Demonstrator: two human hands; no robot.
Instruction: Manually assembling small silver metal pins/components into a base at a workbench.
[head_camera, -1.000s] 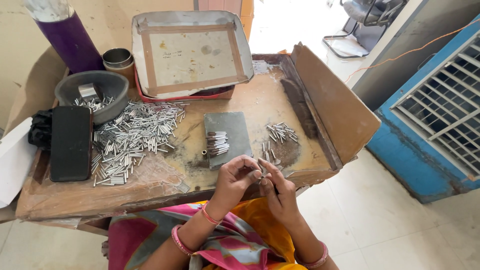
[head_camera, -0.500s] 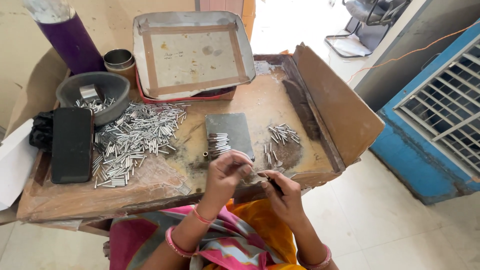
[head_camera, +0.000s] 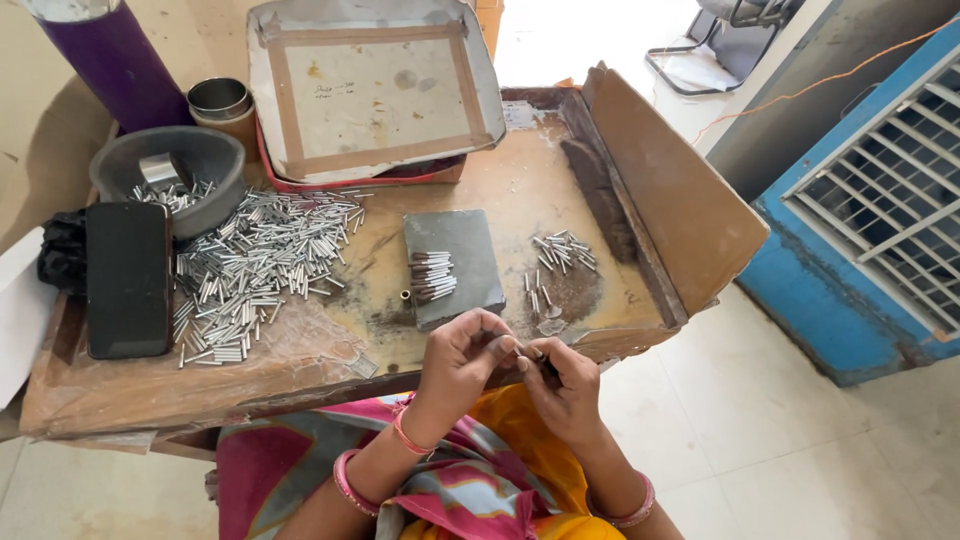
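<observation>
Two hands meet at the near edge of the tabletop (head_camera: 480, 190), just above the lap. Left hand (head_camera: 462, 358) has its fingers (head_camera: 500, 345) curled tight round a small metal pin (head_camera: 530, 352); right hand (head_camera: 568, 392) pinches the same piece from the other side, fingertips closed on it. Pin is mostly hidden btwn the two, so its exact shape can't be told.

Progress, judged from how things lie: a short row of finished-looking pieces (head_camera: 432, 276) sits on the grey block (head_camera: 455, 265) in the centre, and a small scatter of pins (head_camera: 560, 255) lies right of it. Big heap of silver tubes (head_camera: 255, 265) at left looks untouched, w/ more in the grey bowl (head_camera: 170, 175) far left. So only a small share seems done, most left.

Packages etc.: flat metal tray (head_camera: 375, 85) w/ brown tape round its border, far centre, resting on a red box. Purple cylinder container (head_camera: 125, 60) far left, small steel cup (head_camera: 220, 98) beside it. Black phone (head_camera: 128, 278) lies flat at left. Brown cardboard flap (head_camera: 670, 195) stands up along the right side. Blue grilled cooler (head_camera: 880, 220) far right on the floor.
</observation>
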